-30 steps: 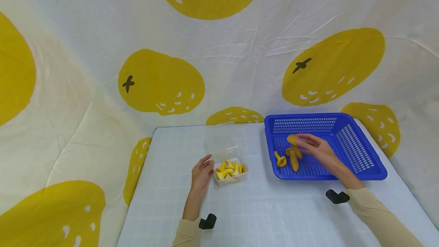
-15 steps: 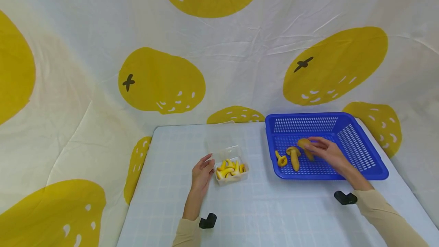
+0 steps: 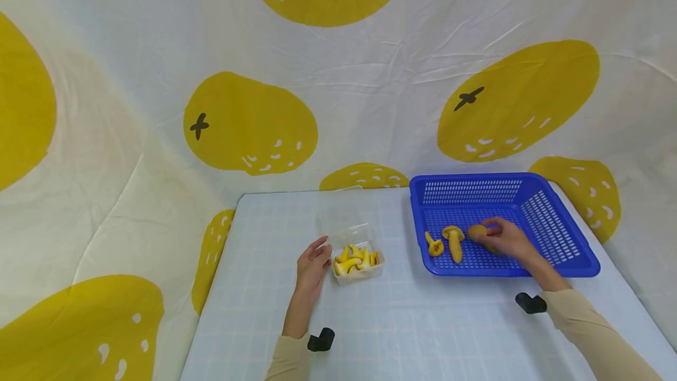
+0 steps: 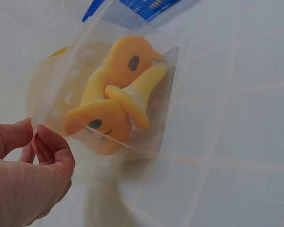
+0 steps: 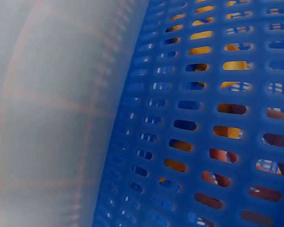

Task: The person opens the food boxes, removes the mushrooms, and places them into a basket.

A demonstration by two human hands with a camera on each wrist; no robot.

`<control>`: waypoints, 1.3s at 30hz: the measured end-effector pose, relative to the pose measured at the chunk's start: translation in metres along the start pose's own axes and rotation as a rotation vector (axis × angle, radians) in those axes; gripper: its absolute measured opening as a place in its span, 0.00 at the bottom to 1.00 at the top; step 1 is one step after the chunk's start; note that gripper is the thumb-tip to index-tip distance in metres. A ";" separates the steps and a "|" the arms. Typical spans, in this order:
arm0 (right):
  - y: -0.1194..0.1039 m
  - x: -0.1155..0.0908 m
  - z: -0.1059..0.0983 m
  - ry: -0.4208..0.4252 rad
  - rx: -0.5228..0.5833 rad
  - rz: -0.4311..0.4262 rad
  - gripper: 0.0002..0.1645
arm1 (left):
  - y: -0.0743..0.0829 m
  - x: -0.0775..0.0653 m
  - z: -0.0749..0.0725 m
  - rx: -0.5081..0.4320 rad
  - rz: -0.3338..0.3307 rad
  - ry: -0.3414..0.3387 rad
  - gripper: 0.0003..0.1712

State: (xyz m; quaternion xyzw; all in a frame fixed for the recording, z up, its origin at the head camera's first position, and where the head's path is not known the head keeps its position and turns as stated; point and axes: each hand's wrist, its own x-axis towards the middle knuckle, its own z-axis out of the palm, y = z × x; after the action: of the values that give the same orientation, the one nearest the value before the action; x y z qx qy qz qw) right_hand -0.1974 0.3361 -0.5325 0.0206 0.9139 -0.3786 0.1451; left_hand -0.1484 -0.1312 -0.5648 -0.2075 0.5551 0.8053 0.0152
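Observation:
My left hand (image 3: 311, 272) pinches the upper edge of a clear plastic box (image 3: 361, 278) between thumb and fingers, as the left wrist view shows. Several yellow toy mushrooms (image 4: 130, 61) lie inside it. In the blue basket (image 3: 476, 272), my right hand (image 3: 509, 240) holds a brownish-yellow mushroom (image 3: 477, 232) by its cap, low over the basket floor; the fingers partly cover its stem. To its left lie a brown mushroom (image 3: 453, 244) and a smaller yellow mushroom (image 3: 435, 247). From the right wrist, the basket's slotted wall (image 5: 146, 142) hides most of the hand.
The box's clear lid (image 3: 338, 210) stands folded back behind it. A pale checked cloth covers the table (image 3: 402, 328). Behind the table hangs a white curtain (image 3: 370, 116) printed with big yellow fruit. The basket stands at the back right.
My right hand has carried the brownish-yellow mushroom rightwards, away from the other brown one, and lowered it toward the basket floor. The left hand has stayed at the box.

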 end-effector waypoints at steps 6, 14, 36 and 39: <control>-0.004 0.003 0.001 -0.035 -0.063 0.006 0.35 | 0.001 0.000 0.001 0.003 0.003 -0.003 0.26; -0.011 -0.002 0.005 0.047 -0.077 -0.040 0.36 | 0.001 -0.001 0.003 -0.001 0.019 -0.005 0.25; -0.080 -0.010 0.020 0.164 0.091 -0.303 0.18 | 0.000 -0.001 0.002 0.024 -0.022 0.022 0.25; -0.086 -0.009 0.025 0.149 0.104 -0.304 0.18 | 0.000 -0.001 0.002 0.016 -0.018 0.020 0.25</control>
State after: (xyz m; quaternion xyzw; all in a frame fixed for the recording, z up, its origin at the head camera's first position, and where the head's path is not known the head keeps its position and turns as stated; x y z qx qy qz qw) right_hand -0.1953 0.2582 -0.4871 -0.0826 0.8938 -0.4405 0.0168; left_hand -0.1480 -0.1288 -0.5633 -0.2204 0.5599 0.7985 0.0187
